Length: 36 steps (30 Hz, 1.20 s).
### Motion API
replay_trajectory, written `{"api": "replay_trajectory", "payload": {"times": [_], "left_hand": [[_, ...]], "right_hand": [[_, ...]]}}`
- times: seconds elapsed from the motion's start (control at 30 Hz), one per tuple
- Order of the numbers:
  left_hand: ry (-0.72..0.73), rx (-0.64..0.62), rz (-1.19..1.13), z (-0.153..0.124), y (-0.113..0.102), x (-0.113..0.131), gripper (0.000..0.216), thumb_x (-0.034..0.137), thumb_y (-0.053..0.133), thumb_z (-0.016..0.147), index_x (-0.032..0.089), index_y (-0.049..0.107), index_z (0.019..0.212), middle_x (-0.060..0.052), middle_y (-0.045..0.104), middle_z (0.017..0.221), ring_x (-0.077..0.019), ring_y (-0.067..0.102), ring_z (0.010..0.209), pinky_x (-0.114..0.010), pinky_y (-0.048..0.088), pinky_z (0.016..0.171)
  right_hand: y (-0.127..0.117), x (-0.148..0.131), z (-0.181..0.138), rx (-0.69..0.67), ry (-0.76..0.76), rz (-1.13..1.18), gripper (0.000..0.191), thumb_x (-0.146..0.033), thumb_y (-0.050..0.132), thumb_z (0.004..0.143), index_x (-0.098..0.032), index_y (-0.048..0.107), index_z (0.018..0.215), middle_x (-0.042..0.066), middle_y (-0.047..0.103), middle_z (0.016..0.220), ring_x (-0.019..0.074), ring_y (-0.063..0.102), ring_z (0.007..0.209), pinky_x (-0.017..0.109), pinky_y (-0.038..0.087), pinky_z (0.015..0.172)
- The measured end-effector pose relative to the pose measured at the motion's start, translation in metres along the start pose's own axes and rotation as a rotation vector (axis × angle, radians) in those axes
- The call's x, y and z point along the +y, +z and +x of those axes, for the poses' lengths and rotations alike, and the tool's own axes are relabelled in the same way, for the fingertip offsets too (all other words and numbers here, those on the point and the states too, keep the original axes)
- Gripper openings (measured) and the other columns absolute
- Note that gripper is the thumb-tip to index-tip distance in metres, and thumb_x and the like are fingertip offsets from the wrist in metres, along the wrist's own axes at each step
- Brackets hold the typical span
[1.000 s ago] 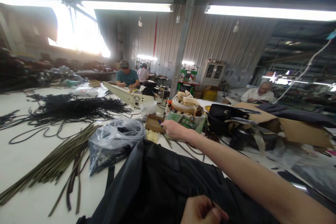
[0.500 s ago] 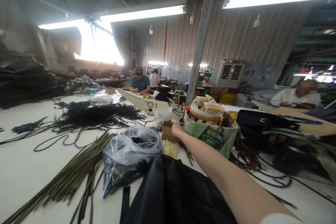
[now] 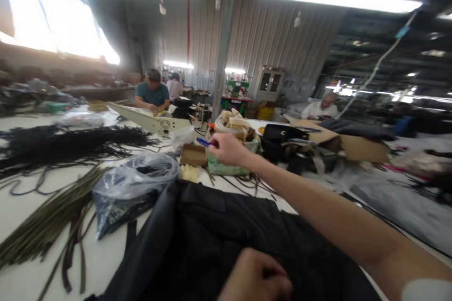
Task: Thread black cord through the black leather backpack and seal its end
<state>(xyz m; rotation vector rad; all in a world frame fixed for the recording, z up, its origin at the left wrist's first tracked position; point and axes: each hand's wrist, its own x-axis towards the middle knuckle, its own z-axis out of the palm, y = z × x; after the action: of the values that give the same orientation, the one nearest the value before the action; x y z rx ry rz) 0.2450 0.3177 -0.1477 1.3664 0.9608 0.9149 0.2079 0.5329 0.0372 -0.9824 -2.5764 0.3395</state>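
My right hand [image 3: 228, 149] is stretched far forward over the table, fingers closed on a small blue pen-like thing [image 3: 203, 141] just above an open cardboard box [image 3: 193, 154]. My left hand [image 3: 256, 277] is low at the bottom edge, closed in a fist on the black fabric [image 3: 219, 230] that lies in front of me; what it grips, if anything beyond the fabric, is hidden.
A clear plastic bag [image 3: 136, 181] of dark parts lies left of the fabric. Olive straps [image 3: 45, 221] and a heap of black cords [image 3: 63, 143] cover the left of the white table [image 3: 21, 197]. A green bag with rolled webbing [image 3: 231, 124], a black handbag [image 3: 282, 134] and cardboard [image 3: 353, 143] lie beyond. Other people sit at the far end.
My right hand has lifted out of the cardboard box with the blue thing in its fingers. The camera has tilted down, and my left fist is back in view.
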Motion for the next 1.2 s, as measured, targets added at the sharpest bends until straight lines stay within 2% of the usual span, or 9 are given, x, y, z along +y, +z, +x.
{"api": "replay_trajectory", "payload": {"times": [0.07,0.17,0.23,0.33,0.5,0.7,0.83,0.97,1.2], "left_hand": [[-0.022,0.229,-0.023,0.002,-0.002,0.001,0.038,0.053,0.080,0.088,0.019,0.082,0.072,-0.004,0.070,0.067,-0.0171,0.057,0.064,-0.032,0.044,0.063],[-0.096,0.333,-0.147,0.005,-0.007,0.002,0.048,0.063,0.080,0.084,0.015,0.082,0.084,0.001,0.057,0.061,-0.0093,0.035,0.050,-0.026,0.025,0.049],[-0.127,0.334,-0.162,0.006,-0.008,0.002,0.058,0.071,0.082,0.080,0.013,0.081,0.086,0.004,0.049,0.059,-0.0073,0.029,0.047,-0.025,0.019,0.046],[-0.111,0.338,-0.133,0.002,-0.008,0.003,0.061,0.072,0.085,0.079,0.012,0.081,0.090,0.000,0.058,0.069,-0.0062,0.034,0.048,-0.024,0.020,0.045],[0.012,0.500,0.000,-0.013,-0.010,0.006,0.050,0.065,0.085,0.088,0.016,0.082,0.093,-0.001,0.061,0.076,-0.0057,0.036,0.053,-0.021,0.020,0.048],[0.108,0.634,0.184,-0.015,-0.009,0.015,0.037,0.055,0.085,0.091,0.018,0.083,0.087,-0.001,0.062,0.072,-0.0094,0.039,0.058,-0.022,0.025,0.048],[0.076,0.643,0.242,-0.011,-0.006,0.018,0.036,0.053,0.086,0.089,0.018,0.083,0.084,-0.001,0.062,0.069,-0.0107,0.041,0.058,-0.022,0.027,0.049],[0.035,0.655,0.183,-0.012,-0.008,0.015,0.038,0.055,0.086,0.089,0.017,0.084,0.088,-0.001,0.064,0.073,-0.0092,0.041,0.058,-0.021,0.026,0.048],[0.050,0.648,0.257,-0.013,-0.008,0.015,0.032,0.050,0.087,0.088,0.017,0.084,0.086,-0.001,0.066,0.072,-0.0104,0.047,0.060,-0.021,0.032,0.050]], "right_hand": [[-0.022,0.036,-0.066,0.073,0.049,0.384,0.028,-0.033,0.065,0.106,-0.014,0.075,0.124,0.014,0.084,0.116,0.0244,0.078,0.104,0.038,0.062,0.094],[-0.029,0.081,-0.175,0.239,0.206,1.040,0.033,-0.039,0.090,0.089,-0.016,0.079,0.110,0.011,0.084,0.113,0.0225,0.079,0.100,0.039,0.064,0.097],[-0.013,0.102,-0.234,0.306,0.329,1.244,0.042,-0.036,0.101,0.074,-0.018,0.081,0.106,0.006,0.083,0.107,0.0196,0.077,0.097,0.035,0.064,0.094],[0.024,0.125,-0.282,0.308,0.402,1.355,0.058,-0.035,0.104,0.070,-0.023,0.081,0.122,0.003,0.080,0.111,0.0174,0.075,0.094,0.034,0.064,0.089],[0.062,0.131,-0.298,0.143,0.334,1.255,0.043,-0.042,0.095,0.081,-0.019,0.077,0.113,0.005,0.079,0.099,0.0215,0.076,0.090,0.038,0.062,0.088],[0.055,0.117,-0.306,0.050,0.194,0.962,0.013,-0.030,0.070,0.098,-0.022,0.067,0.108,-0.002,0.068,0.091,0.0166,0.062,0.084,0.030,0.048,0.080],[0.046,0.110,-0.310,0.077,0.106,0.835,0.023,-0.038,0.061,0.109,-0.024,0.070,0.126,-0.001,0.072,0.105,0.0182,0.063,0.094,0.030,0.046,0.087],[0.048,0.112,-0.307,0.169,0.060,0.594,0.026,-0.043,0.060,0.112,-0.021,0.068,0.099,0.001,0.070,0.090,0.0191,0.064,0.085,0.030,0.044,0.080],[0.058,0.101,-0.305,0.132,0.098,0.302,0.039,-0.054,0.077,0.101,-0.022,0.062,0.084,-0.001,0.066,0.074,0.0152,0.056,0.065,0.029,0.031,0.063]]}}
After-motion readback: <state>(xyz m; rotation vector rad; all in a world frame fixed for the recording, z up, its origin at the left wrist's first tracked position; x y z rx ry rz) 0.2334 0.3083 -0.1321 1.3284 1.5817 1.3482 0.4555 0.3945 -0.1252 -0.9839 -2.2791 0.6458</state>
